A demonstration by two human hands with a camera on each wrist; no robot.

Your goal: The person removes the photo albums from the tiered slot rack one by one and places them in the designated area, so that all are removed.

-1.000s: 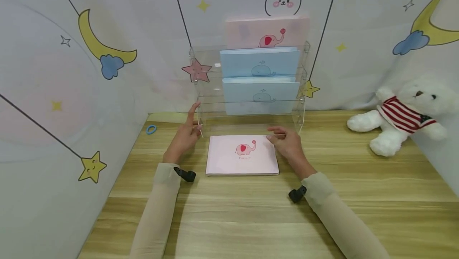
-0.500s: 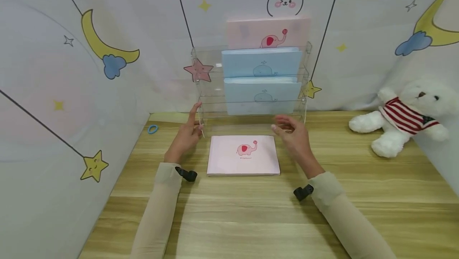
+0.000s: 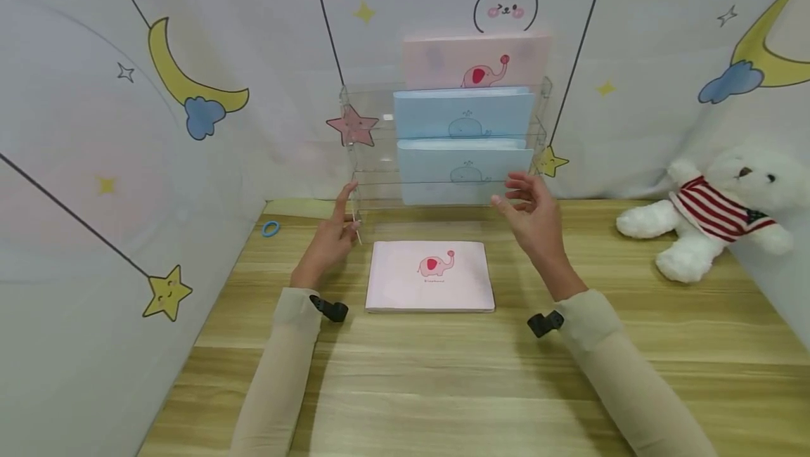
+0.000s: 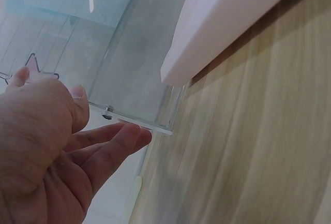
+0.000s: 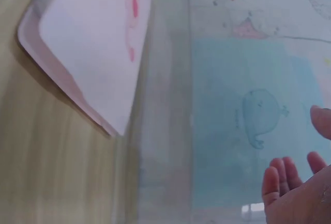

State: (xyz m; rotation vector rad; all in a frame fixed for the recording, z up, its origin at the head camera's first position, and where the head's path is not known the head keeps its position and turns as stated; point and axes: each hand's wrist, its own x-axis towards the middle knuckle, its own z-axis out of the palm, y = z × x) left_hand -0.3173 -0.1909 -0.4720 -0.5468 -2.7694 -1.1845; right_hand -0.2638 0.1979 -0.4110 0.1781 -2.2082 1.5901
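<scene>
A clear acrylic rack (image 3: 380, 193) with stepped tiers stands at the back of the table. My left hand (image 3: 325, 246) rests against its left side panel, index finger extended along it; in the left wrist view the other fingers lie by the panel's edge. My right hand (image 3: 534, 221) is raised before the rack's right side, fingers loosely bent and apart from the thumb, holding nothing. Behind it, a light blue whale booklet (image 3: 436, 169) stands in a tier. A pink elephant booklet (image 3: 405, 281) lies flat on the table in front of the rack, between the hands.
Another blue whale booklet (image 3: 430, 112) and a pink elephant booklet (image 3: 436, 63) stand in the higher tiers. At the right sits a white teddy bear (image 3: 709, 207) in a striped shirt. A blue ring (image 3: 270, 228) lies at the table's left back, near the curtain (image 3: 285, 56).
My right hand has left the flat pink booklet's right edge and risen up and to the right, before the lower blue booklet. The left hand stays at the rack's side.
</scene>
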